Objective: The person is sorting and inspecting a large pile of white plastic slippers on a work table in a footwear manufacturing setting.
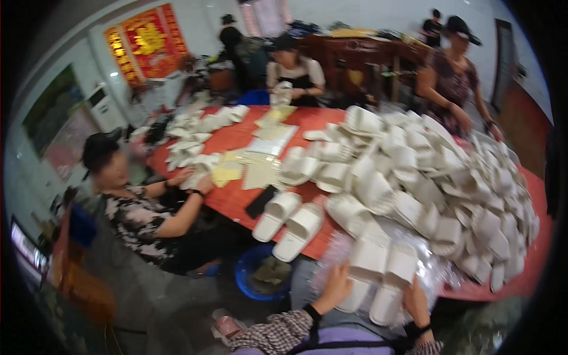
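A pair of off-white slide slippers is in front of me, side by side at the table's near edge. My left hand [335,289] is closed on the outer edge of the left slipper [368,260]. On the other side, my right hand [417,303] grips the outer edge of the right slipper [395,278]. Some of my fingers are hidden by the slippers. Clear plastic wrap [427,260] lies under and beside them. Another pair of white slippers [289,225] rests on the red table [234,204] to the left, beside a dark flat object [260,202].
A large heap of white slippers [408,177] covers the table's right side. Yellow sheets [228,168] lie mid-table. A blue basin [245,284] stands on the floor at the left. Co-workers sit at the left [139,213] and far side [293,74]; another stands far right [452,83].
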